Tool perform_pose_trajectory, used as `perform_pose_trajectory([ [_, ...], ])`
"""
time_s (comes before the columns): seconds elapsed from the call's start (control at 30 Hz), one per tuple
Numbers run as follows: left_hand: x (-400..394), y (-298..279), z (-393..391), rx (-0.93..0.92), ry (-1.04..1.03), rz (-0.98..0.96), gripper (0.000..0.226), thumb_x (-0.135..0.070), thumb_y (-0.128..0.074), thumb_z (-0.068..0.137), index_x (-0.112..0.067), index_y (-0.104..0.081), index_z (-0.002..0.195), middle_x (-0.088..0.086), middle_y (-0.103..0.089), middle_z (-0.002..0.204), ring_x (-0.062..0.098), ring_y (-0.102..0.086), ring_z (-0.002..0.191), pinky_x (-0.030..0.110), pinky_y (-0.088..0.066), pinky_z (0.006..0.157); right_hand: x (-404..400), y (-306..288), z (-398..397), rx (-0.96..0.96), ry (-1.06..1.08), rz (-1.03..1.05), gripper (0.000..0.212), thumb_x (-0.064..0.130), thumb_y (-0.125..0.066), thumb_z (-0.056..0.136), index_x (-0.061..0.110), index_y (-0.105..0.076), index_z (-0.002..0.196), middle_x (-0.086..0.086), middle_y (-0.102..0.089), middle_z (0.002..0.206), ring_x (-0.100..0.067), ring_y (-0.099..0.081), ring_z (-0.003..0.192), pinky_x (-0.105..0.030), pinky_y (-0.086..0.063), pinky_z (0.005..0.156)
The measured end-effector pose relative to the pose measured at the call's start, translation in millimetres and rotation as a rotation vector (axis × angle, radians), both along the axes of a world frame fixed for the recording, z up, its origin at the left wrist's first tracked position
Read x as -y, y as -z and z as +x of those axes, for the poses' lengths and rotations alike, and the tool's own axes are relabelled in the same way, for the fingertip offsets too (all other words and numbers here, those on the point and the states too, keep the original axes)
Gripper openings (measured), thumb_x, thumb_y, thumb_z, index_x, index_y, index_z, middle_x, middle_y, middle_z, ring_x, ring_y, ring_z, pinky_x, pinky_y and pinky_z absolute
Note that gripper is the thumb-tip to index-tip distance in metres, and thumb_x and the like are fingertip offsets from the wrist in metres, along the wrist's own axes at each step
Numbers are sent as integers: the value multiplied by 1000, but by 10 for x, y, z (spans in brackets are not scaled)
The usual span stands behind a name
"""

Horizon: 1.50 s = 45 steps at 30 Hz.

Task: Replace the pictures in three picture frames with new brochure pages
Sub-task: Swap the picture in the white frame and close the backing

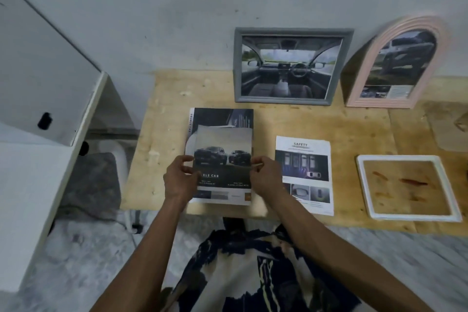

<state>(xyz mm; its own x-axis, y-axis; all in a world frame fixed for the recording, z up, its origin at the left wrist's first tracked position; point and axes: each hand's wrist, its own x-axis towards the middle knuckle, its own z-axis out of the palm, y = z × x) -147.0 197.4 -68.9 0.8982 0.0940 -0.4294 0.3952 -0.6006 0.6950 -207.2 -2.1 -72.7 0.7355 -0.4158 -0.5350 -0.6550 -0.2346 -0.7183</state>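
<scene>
Hands (180, 180) (264, 178) both pinch the car brochure page (222, 167) by its side edges, probably lifting it clear of the brochure (220, 119) underneath for framing.

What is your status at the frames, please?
Both hands, left hand and right hand, pinch brochure page. White frame lies empty. Nothing in the way.

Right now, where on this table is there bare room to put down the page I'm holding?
Bare plywood table shows left of the brochure, up to the wall. A narrower patch lies between the SAFETY page and white square frame. The back right is crowded: grey frame and pink arched frame.
</scene>
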Motion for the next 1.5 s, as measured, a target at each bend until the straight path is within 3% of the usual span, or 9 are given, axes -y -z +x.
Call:
perform_pose_trajectory([
  [0.33,-85,232,243,-39,225,150,45,-15,-70,85,-14,-60,128,14,-73,106,30,-68,98,25,-41,79,-166,190,321,-160,0,-80,38,-2,-51,90,9,-62,125,-12,-65,119,-28,-62,104,-22,-46,84],
  [0.57,-72,334,237,-49,301,265,44,-23,-68,88,-12,-57,129,17,-57,119,33,-59,106,36,-46,85,-173,242,297,-161,8,-49,44,-6,-51,89,8,-58,130,-5,-65,115,-18,-58,98,-11,-40,78],
  [0.7,-28,329,226,-68,291,299,47,-16,-68,86,-15,-51,131,13,-53,123,33,-57,109,46,-51,87,-172,292,277,-163,25,-47,36,-6,-50,86,11,-62,116,-3,-64,101,-19,-58,95,-23,-45,84],
  [0.93,88,285,163,-21,287,346,49,-12,-66,82,-14,-50,128,14,-51,121,35,-52,112,47,-49,85,0,324,125,-151,-191,-305,25,10,-49,95,26,-59,111,6,-56,83,-8,-52,74,-13,-42,57],
  [1.03,264,263,91,56,285,236,46,-10,-65,82,-15,-55,126,11,-54,122,30,-53,113,47,-51,94,181,337,-32,-64,145,-8,17,7,-49,96,19,-56,88,8,-48,55,-3,-50,48,-13,-41,43],
  [1.1,469,247,29,100,344,133,35,-10,-67,83,-14,-61,117,7,-59,118,25,-57,110,44,-52,96,380,218,-185,-126,-33,-262,18,6,-56,90,23,-58,95,7,-56,70,-7,-53,64,-18,-43,58],
  [1.2,879,146,-107,70,521,72,5,-11,-63,86,-12,-61,90,0,-61,83,22,-62,83,36,-52,76,680,148,-437,-143,207,-387,30,3,-57,86,15,-64,113,2,-63,96,-14,-58,90,-23,-42,74],
  [1.37,1477,144,-386,-194,646,15,47,-23,-63,94,-3,-51,135,14,-68,111,27,-64,105,29,-48,89,1149,104,-801,-214,335,-340,49,11,-61,81,11,-57,129,-17,-63,119,-35,-60,107,-33,-49,86],
  [1.5,1759,147,-619,-246,595,84,40,-28,-66,90,-10,-55,124,7,-65,115,25,-60,95,27,-40,74,1362,102,-968,-247,281,-246,51,13,-65,84,9,-51,133,-17,-63,122,-36,-59,110,-34,-47,88],
])
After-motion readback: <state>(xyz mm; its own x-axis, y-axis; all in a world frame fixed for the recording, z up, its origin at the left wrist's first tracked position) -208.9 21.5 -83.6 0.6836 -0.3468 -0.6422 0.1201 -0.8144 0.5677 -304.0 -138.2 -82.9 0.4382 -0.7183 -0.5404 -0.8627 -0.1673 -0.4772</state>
